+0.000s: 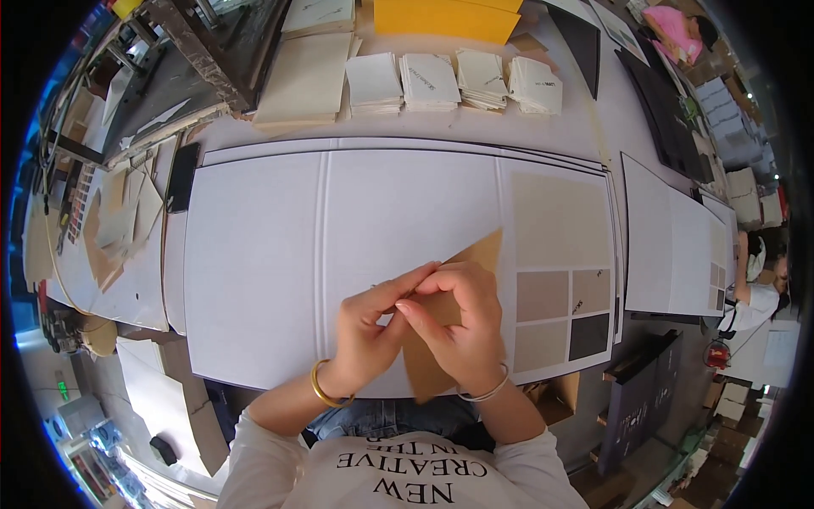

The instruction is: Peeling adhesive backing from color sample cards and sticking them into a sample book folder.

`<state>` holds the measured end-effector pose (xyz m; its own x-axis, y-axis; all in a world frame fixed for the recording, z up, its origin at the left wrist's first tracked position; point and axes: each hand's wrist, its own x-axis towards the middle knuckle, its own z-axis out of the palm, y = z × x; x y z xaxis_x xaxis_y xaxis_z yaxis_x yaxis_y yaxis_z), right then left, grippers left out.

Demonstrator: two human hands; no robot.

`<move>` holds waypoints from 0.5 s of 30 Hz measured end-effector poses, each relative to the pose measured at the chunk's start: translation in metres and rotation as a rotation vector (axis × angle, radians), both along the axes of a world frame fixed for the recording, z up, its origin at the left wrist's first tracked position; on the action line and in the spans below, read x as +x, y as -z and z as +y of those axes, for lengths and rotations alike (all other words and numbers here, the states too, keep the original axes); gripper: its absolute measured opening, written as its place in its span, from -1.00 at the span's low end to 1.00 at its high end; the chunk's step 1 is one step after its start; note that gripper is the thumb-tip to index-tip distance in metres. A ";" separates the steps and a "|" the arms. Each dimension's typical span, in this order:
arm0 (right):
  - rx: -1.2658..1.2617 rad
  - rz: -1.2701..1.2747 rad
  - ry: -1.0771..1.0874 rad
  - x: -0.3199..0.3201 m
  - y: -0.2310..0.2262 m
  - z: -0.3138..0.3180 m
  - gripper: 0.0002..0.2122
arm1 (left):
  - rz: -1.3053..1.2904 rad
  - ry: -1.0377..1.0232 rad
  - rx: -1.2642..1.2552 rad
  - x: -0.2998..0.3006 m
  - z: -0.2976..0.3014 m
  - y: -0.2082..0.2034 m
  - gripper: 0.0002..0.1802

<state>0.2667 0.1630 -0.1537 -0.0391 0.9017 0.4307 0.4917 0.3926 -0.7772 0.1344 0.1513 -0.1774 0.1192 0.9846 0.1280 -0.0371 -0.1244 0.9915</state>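
Both hands meet above a large white folding board (254, 254). My left hand (369, 318), with a gold bangle at the wrist, pinches at the upper edge of a thin tan sheet (421, 369). Thumb and fingers of my right hand (462, 314) close on the same edge, fingertips touching those of the left. The sheet slants behind the right hand; its pointed corner sticks out above. What lies exactly between the fingertips is hidden. On the board's right panel are a big beige swatch (555, 220) and several smaller ones, including a dark square (589, 338).
Several stacks of cream cards (428, 82) stand along the back, beside larger cream sheets (305, 81) and a yellow box (445, 19). A black phone (183, 176) lies left of the board. Another swatch board (666, 242) stands right. Two other people are at the far right.
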 end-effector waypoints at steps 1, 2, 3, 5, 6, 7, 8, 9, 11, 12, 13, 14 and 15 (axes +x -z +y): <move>-0.001 -0.001 0.000 0.000 0.001 0.000 -0.81 | -0.001 0.000 -0.001 0.000 -0.001 -0.002 -0.62; 0.025 0.018 0.008 0.000 0.001 -0.001 -0.80 | 0.033 0.004 0.037 0.000 -0.002 -0.007 -0.62; 0.050 0.037 0.016 0.001 0.003 -0.002 -0.80 | 0.067 0.009 0.075 0.000 -0.003 -0.010 -0.62; 0.074 0.021 0.000 0.003 0.004 -0.003 -0.80 | 0.023 -0.021 0.072 0.001 -0.005 -0.009 -0.61; 0.101 0.007 -0.016 0.004 0.005 -0.003 -0.80 | -0.019 -0.049 0.071 0.001 -0.005 -0.009 -0.60; 0.101 0.007 -0.016 0.004 0.006 -0.003 -0.80 | -0.020 -0.050 0.071 0.001 -0.005 -0.009 -0.60; 0.106 0.006 -0.019 0.004 0.006 -0.002 -0.80 | 0.012 -0.056 0.092 0.001 -0.005 -0.009 -0.58; 0.112 0.004 -0.019 0.005 0.007 -0.002 -0.80 | 0.042 -0.058 0.114 0.001 -0.005 -0.008 -0.57; 0.089 0.036 -0.021 0.005 0.001 -0.005 -0.81 | 0.087 -0.022 0.142 -0.002 -0.005 -0.013 -0.56; 0.064 0.072 -0.024 0.006 -0.002 -0.006 -0.81 | 0.136 0.012 0.169 -0.003 -0.005 -0.016 -0.55; 0.066 0.069 -0.022 0.006 -0.002 -0.007 -0.81 | 0.133 0.014 0.171 -0.002 -0.005 -0.016 -0.55; 0.066 0.086 -0.013 0.005 -0.001 -0.008 -0.81 | 0.153 0.012 0.192 -0.002 -0.005 -0.017 -0.55; 0.067 0.105 -0.006 0.005 0.000 -0.008 -0.81 | 0.175 0.008 0.213 -0.002 -0.004 -0.017 -0.54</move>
<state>0.2714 0.1547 -0.1538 0.0042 0.8706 0.4920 0.4066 0.4480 -0.7962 0.1328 0.1469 -0.1599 0.1654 0.9366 0.3090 0.1307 -0.3314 0.9344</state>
